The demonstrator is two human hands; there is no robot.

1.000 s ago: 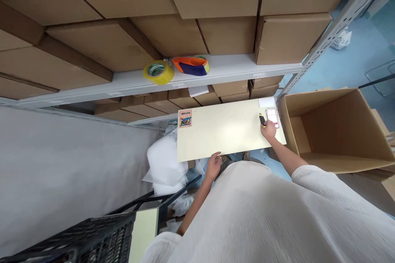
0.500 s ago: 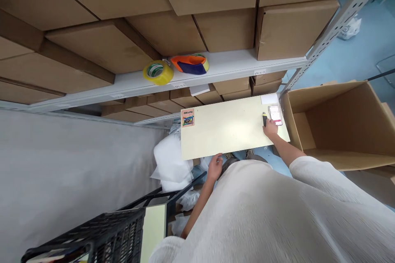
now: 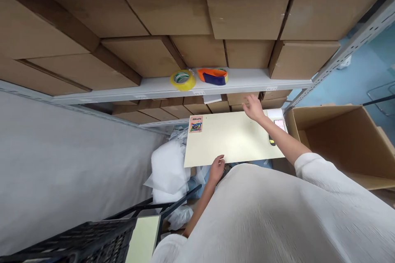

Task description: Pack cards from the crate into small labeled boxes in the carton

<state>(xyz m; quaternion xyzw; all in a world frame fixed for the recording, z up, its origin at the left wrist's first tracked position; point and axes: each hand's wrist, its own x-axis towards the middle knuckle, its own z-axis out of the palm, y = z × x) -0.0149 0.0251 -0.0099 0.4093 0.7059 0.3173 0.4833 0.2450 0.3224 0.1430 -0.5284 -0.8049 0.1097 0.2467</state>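
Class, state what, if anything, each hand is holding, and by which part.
The right hand, over the pale board, holds nothing visible. The left hand is at the board's near edge; any grip there is unclear.

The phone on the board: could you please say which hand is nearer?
The right hand: it is left of the phone, by the far edge of the pale board. The left hand is farther left, at the near edge.

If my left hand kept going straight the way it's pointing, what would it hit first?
Your left hand would most likely meet the near edge of the pale board; it looks right at that edge, though whether they touch is unclear.
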